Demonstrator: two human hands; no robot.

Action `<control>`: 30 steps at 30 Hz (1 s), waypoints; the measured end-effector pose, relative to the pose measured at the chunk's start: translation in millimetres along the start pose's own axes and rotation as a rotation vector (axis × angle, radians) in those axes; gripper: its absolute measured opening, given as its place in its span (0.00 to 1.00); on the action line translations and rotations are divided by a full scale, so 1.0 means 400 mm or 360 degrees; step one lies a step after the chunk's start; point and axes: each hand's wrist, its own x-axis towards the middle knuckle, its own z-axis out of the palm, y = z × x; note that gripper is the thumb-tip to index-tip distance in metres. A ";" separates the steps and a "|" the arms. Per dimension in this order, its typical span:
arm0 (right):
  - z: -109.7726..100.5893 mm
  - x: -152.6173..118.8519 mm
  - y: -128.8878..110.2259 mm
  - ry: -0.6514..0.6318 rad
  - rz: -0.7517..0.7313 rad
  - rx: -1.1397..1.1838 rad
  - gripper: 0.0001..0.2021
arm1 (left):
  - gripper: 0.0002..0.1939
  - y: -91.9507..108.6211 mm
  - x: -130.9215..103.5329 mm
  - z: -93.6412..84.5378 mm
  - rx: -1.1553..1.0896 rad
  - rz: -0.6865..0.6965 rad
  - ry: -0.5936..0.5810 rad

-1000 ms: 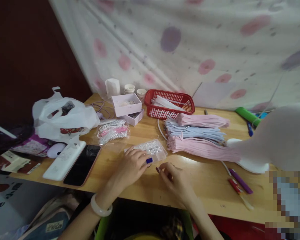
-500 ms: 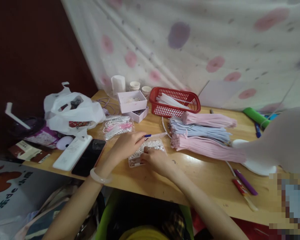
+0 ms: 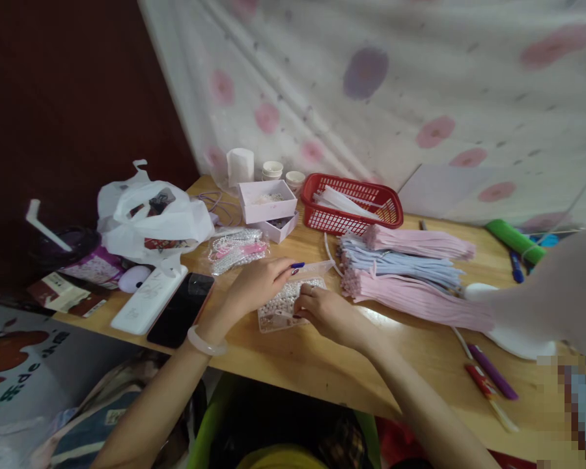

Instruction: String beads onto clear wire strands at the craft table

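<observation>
A clear plastic box of white pearl beads (image 3: 279, 301) lies on the table between my hands, its clear lid (image 3: 320, 267) raised at the back. My left hand (image 3: 261, 283) is closed at the box's far left edge, and a slim blue-ended thing (image 3: 297, 265) sticks out of its fingers; I cannot tell exactly what it is. My right hand (image 3: 325, 311) reaches in from the right with curled fingers, its fingertips low among the beads at the near side. Whatever the fingertips pinch is hidden. A pale bangle (image 3: 206, 343) circles my left wrist.
Pink pipe cleaners (image 3: 420, 303) and blue ones (image 3: 400, 260) lie bundled at right. Behind stand a red basket (image 3: 351, 225) and white boxes (image 3: 267, 203). A phone (image 3: 180, 309), power bank (image 3: 149, 301), bag of bead strings (image 3: 237, 249) and white plastic bag (image 3: 151, 215) are at left.
The view has shifted slightly, so everything sits a little further right. My right hand's fingers have moved slightly within the bead box; my left hand stays at its far edge.
</observation>
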 end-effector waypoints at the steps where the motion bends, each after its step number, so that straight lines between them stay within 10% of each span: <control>1: -0.013 -0.027 -0.001 0.0048 0.0050 0.0062 0.11 | 0.12 0.000 0.000 0.000 0.0061 0.0034 -0.0020; 6: -0.025 -0.224 0.043 0.0308 0.0502 0.0174 0.14 | 0.16 0.013 -0.008 0.003 0.0168 0.0105 -0.0146; 13: 0.090 -0.457 0.133 0.0661 0.1130 -0.0236 0.13 | 0.18 0.004 -0.078 0.032 0.0307 0.0216 -0.0470; 21: 0.155 -0.461 0.103 0.0878 0.1218 -0.0139 0.15 | 0.15 -0.047 -0.171 0.140 0.0659 0.0260 -0.0374; 30: 0.177 -0.442 0.091 0.1017 0.1198 0.0117 0.12 | 0.34 -0.059 -0.169 0.182 0.1312 0.0216 -0.0177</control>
